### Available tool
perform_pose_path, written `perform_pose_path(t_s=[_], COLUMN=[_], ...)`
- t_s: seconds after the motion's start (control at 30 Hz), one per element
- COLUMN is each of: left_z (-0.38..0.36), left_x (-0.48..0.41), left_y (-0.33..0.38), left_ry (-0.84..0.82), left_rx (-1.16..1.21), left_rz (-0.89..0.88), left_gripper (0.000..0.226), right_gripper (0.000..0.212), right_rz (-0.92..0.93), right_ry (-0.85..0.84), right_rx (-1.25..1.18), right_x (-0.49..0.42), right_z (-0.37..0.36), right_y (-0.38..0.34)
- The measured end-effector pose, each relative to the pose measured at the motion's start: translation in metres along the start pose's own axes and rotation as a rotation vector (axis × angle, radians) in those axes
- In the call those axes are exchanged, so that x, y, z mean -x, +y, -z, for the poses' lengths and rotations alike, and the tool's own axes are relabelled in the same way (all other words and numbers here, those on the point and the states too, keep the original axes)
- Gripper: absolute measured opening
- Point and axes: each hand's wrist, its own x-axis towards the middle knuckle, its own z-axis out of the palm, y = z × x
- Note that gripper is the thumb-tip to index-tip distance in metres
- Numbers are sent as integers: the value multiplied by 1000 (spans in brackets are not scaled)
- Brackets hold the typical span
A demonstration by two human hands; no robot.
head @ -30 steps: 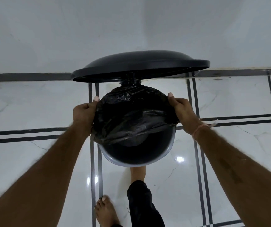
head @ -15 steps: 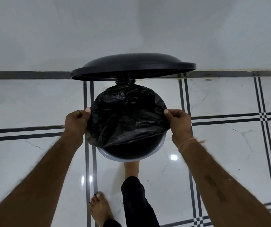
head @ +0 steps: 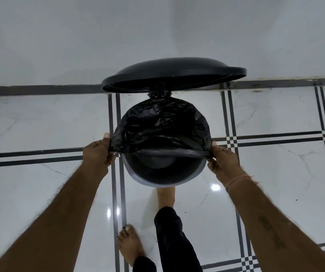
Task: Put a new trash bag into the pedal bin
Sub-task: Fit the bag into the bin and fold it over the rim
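Between the two hands: a black trash bag stretched over an open pedal bin.

Nearest, a bare foot (head: 130,246) stands on the white tiled floor (head: 40,193); the other leg, in a dark trouser, reaches under the pedal bin (head: 164,178) just ahead. The left hand (head: 97,154) and right hand (head: 223,163) are each closed on an edge of the trash bag (head: 161,126), pulling its near edge taut across the bin's mouth. Beyond the hands, the black lid (head: 173,72) stands raised before the white wall (head: 157,26).
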Motion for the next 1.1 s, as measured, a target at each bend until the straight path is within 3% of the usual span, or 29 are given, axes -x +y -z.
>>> perform_pose_path(t_s=[0.1, 0.2, 0.27, 0.43, 0.63, 0.83, 0.97, 1.1], left_z=[8, 18, 25, 27, 17, 11, 19, 21], left_x=[6, 11, 12, 16, 20, 33, 45, 50], left_y=[-8, -21, -27, -30, -25, -36, -55, -60], left_ry=[-115, -300, -347, -273, -138, -253, -354, -307], left_rx=[115, 132, 147, 163, 293, 463, 373, 282], left_rz=[6, 8, 20, 62, 197, 248, 201, 225], left_gripper=[27, 6, 7, 14, 21, 31, 24, 26], right_gripper=[14, 12, 12, 12, 20, 35, 49, 57], right_rz=[14, 37, 72, 90, -134, -328, -272, -233], right_ry=[-62, -129, -143, -62, -124, -224, -362, -451], right_rx=[-89, -153, -120, 48, -227, -606, -581, -493], right_x=[5, 13, 19, 29, 35, 38, 42, 53], right_z=[5, 13, 15, 12, 8, 3, 9, 12], right_y=[7, 13, 15, 13, 6, 14, 21, 32])
